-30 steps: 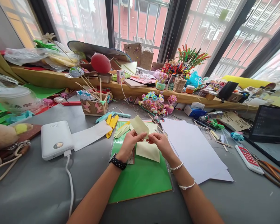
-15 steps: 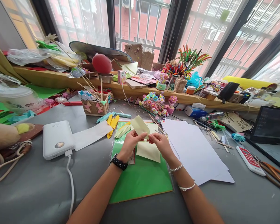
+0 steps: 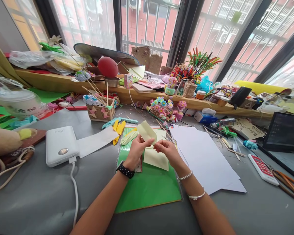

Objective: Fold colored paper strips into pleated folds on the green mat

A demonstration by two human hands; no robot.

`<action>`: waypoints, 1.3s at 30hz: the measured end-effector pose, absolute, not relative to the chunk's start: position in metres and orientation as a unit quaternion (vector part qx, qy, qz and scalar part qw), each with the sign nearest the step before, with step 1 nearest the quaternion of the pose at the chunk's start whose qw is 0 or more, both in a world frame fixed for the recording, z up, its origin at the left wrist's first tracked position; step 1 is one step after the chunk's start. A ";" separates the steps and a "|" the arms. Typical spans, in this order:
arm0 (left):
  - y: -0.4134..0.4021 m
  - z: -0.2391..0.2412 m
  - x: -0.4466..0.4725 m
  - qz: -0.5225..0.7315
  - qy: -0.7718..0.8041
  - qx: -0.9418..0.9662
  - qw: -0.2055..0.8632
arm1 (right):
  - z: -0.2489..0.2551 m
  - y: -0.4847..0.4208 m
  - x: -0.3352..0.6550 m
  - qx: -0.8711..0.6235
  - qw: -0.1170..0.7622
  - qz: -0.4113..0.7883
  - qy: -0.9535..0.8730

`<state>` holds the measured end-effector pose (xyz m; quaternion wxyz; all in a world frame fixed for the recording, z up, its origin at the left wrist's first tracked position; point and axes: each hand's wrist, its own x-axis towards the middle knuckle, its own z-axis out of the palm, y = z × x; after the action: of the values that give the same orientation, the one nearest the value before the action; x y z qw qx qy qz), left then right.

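- Above the green sheet, which lies on the table, a pale yellow paper is held up between the left hand and the right hand.
- Its long axis slants: the free end points forward and to the left, while the other end comes down to the right, toward the right fingertips.
- Left grip: closed on the paper, thumb laid across its face near the lower end; of the two hands, this one has the plainer contact.
- Right grip: fingertips drawn together just at the paper's lower right corner. Whether they pinch that corner or only sit beside it is too small to make out.
- From the right grip, then, the paper lies forward and to the left; from the left thumb, most of it lies beyond.
- Below the fingertips, a second pale sheet rests on the green sheet.
- To the right lie white sheets; beyond the left hand, yellow folded strips.
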<state>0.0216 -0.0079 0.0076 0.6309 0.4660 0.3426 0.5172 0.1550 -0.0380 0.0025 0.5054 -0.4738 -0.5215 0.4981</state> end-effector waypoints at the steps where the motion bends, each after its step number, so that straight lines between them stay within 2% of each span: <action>1: -0.008 0.008 0.022 0.520 0.339 0.466 0.631 | 0.003 -0.038 0.154 -0.471 0.509 0.497 -0.521; 9: -0.009 0.012 0.020 0.505 0.319 0.483 0.640 | 0.003 -0.039 0.154 -0.440 0.509 0.544 -0.501; 22: -0.008 0.012 0.018 0.494 0.329 0.504 0.628 | 0.005 -0.036 0.159 -0.477 0.500 0.479 -0.541; 30: -0.007 0.010 0.020 0.489 0.331 0.492 0.640 | 0.008 -0.038 0.161 -0.475 0.513 0.488 -0.523; 39: -0.007 0.012 0.017 0.460 0.332 0.519 0.639 | 0.014 -0.038 0.166 -0.472 0.478 0.461 -0.580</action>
<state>0.0172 -0.0068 0.0122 0.6389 0.5193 0.3323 0.4601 0.1662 -0.0380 0.0140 0.4781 -0.4725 -0.5797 0.4606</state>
